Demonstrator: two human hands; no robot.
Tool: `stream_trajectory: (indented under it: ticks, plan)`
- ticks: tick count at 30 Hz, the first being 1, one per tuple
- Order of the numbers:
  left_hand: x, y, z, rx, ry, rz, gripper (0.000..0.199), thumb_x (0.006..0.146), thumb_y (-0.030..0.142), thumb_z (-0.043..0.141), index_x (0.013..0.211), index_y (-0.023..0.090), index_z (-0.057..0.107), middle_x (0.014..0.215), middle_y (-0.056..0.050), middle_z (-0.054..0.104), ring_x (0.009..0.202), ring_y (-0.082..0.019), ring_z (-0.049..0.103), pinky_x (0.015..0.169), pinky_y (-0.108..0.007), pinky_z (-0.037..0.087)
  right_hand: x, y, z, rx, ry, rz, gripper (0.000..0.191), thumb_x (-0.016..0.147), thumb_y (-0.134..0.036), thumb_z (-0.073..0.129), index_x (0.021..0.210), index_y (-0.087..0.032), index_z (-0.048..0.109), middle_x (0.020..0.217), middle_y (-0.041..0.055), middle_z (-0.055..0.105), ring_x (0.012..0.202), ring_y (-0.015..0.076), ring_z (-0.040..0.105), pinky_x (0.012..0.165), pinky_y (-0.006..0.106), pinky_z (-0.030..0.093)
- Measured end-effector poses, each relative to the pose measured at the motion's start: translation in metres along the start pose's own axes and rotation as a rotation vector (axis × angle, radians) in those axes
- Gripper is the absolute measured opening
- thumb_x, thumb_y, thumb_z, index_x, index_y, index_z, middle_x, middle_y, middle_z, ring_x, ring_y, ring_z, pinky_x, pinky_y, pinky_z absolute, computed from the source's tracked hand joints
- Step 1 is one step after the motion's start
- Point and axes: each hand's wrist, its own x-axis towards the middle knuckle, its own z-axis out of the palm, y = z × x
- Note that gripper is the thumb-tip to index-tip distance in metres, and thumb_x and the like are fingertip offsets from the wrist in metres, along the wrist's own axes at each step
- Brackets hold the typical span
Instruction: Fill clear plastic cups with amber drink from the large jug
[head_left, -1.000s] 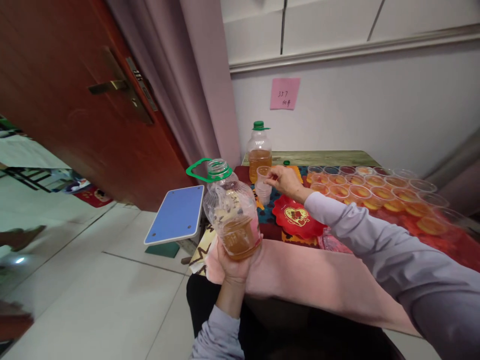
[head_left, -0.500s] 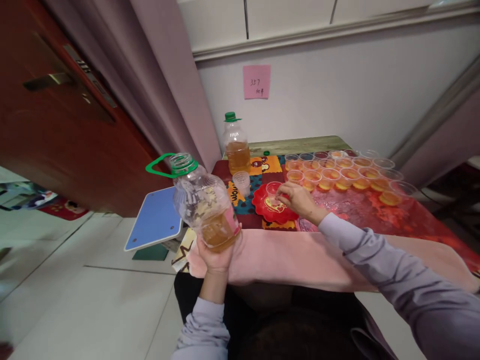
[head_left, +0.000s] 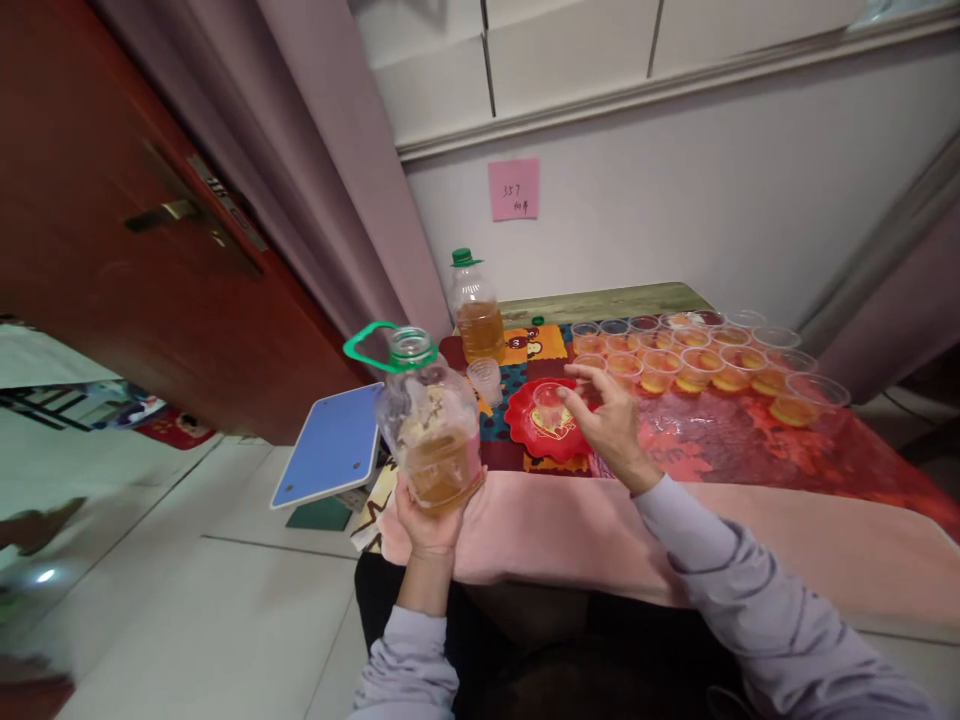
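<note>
My left hand (head_left: 433, 520) supports a big clear plastic jug (head_left: 429, 420) from below. The jug has a green handle and an uncapped mouth, leans a little to the left, and holds amber liquid in its lower part. On a red scalloped plate (head_left: 519, 432) stands a small clear plastic cup (head_left: 550, 408). Just right of this cup is my right hand (head_left: 611, 420), its thumb and fingers apart with nothing between them. The thumb tip is close to the cup's rim; whether they touch I cannot tell.
Rows of clear cups (head_left: 701, 368) with amber liquid fill the table's right side. A second jug (head_left: 480, 325), capped green, stands behind stacked cups (head_left: 485, 380). A green cap (head_left: 538, 320) lies at the back. A pink cloth (head_left: 540, 520) covers the front edge; a blue board (head_left: 330, 440) juts out left.
My right hand has let go of the small cup on the red plate and its fingers have spread. The jug in my left hand stands more upright. The view has shifted slightly.
</note>
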Motion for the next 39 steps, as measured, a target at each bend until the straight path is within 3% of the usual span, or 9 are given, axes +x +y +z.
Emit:
stream_trajectory:
  ticks: [2, 4, 9, 14, 18, 23, 27, 33, 39]
  plan:
    - [-0.003, 0.007, 0.002, 0.034, 0.088, 0.027, 0.047, 0.094, 0.056, 0.063, 0.132, 0.031, 0.075, 0.138, -0.01, 0.076, 0.143, -0.042, 0.058, 0.116, -0.074, 0.04, -0.011, -0.012, 0.019, 0.262, -0.024, 0.139, 0.042, 0.095, -0.053, 0.073, 0.125, -0.024, 0.072, 0.112, 0.0108, 0.079, 0.087, 0.0227, 0.074, 0.075, 0.036, 0.063]
    - [-0.008, 0.014, 0.006, 0.076, 0.146, 0.062, 0.042, 0.095, 0.052, 0.063, 0.127, 0.029, 0.077, 0.129, -0.009, 0.079, 0.13, -0.039, 0.069, 0.112, -0.067, 0.048, -0.023, -0.02, 0.04, 0.482, -0.132, 0.227, 0.046, 0.094, -0.056, 0.073, 0.129, -0.025, 0.07, 0.12, 0.0114, 0.077, 0.093, 0.0224, 0.074, 0.075, 0.034, 0.062]
    - [-0.022, 0.025, 0.021, 0.202, 0.247, 0.231, 0.04, 0.094, 0.048, 0.068, 0.121, 0.021, 0.08, 0.12, -0.012, 0.082, 0.111, -0.032, 0.077, 0.1, -0.049, 0.061, -0.046, -0.02, 0.079, 0.765, -0.288, 0.326, 0.058, 0.09, -0.059, 0.076, 0.137, -0.026, 0.066, 0.129, 0.0118, 0.071, 0.096, 0.0208, 0.071, 0.073, 0.031, 0.061]
    - [-0.029, 0.039, 0.036, 0.389, 0.417, 0.348, 0.033, 0.082, 0.044, 0.078, 0.106, 0.021, 0.082, 0.109, -0.007, 0.084, 0.1, -0.028, 0.079, 0.092, -0.042, 0.064, -0.055, -0.011, 0.086, 0.893, -0.319, 0.41, 0.063, 0.09, -0.057, 0.078, 0.144, -0.029, 0.061, 0.13, 0.0105, 0.069, 0.092, 0.0192, 0.072, 0.07, 0.029, 0.061]
    - [-0.029, 0.051, 0.047, 0.481, 0.481, 0.391, 0.035, 0.072, 0.042, 0.085, 0.1, 0.021, 0.081, 0.103, -0.005, 0.084, 0.094, -0.026, 0.079, 0.085, -0.037, 0.064, -0.057, -0.01, 0.085, 0.881, -0.348, 0.446, 0.065, 0.089, -0.052, 0.082, 0.146, -0.031, 0.059, 0.129, 0.0087, 0.07, 0.094, 0.0198, 0.075, 0.07, 0.028, 0.061]
    - [-0.027, 0.058, 0.054, 0.607, 0.457, 0.417, 0.044, 0.068, 0.047, 0.087, 0.103, 0.022, 0.081, 0.107, -0.005, 0.083, 0.1, -0.028, 0.078, 0.087, -0.038, 0.063, -0.057, -0.013, 0.085, 0.872, -0.339, 0.462, 0.064, 0.091, -0.049, 0.081, 0.149, -0.032, 0.06, 0.126, 0.007, 0.074, 0.098, 0.0213, 0.077, 0.074, 0.029, 0.063]
    - [-0.024, 0.056, 0.053, 0.666, 0.401, 0.469, 0.05, 0.069, 0.05, 0.085, 0.111, 0.023, 0.079, 0.113, -0.006, 0.082, 0.107, -0.029, 0.076, 0.095, -0.041, 0.061, -0.055, -0.017, 0.081, 0.858, -0.347, 0.492, 0.059, 0.093, -0.052, 0.078, 0.147, -0.032, 0.064, 0.139, 0.0087, 0.071, 0.109, 0.0265, 0.076, 0.079, 0.036, 0.066]
    - [-0.024, 0.048, 0.045, 0.724, 0.359, 0.588, 0.062, 0.073, 0.048, 0.083, 0.131, 0.026, 0.074, 0.124, -0.005, 0.078, 0.111, -0.027, 0.072, 0.102, -0.043, 0.056, -0.056, -0.02, 0.08, 0.999, -0.319, 0.636, 0.062, 0.091, -0.052, 0.08, 0.148, -0.035, 0.063, 0.152, 0.0067, 0.066, 0.132, 0.0321, 0.068, 0.101, 0.05, 0.064]
    - [-0.026, 0.044, 0.036, 0.809, 0.281, 0.756, 0.086, 0.068, 0.053, 0.087, 0.148, 0.028, 0.065, 0.14, -0.006, 0.072, 0.125, -0.029, 0.067, 0.109, -0.041, 0.054, -0.059, -0.012, 0.085, 1.089, -0.337, 0.716, 0.06, 0.092, -0.05, 0.079, 0.148, -0.036, 0.063, 0.153, 0.0056, 0.066, 0.13, 0.0309, 0.069, 0.098, 0.047, 0.065]
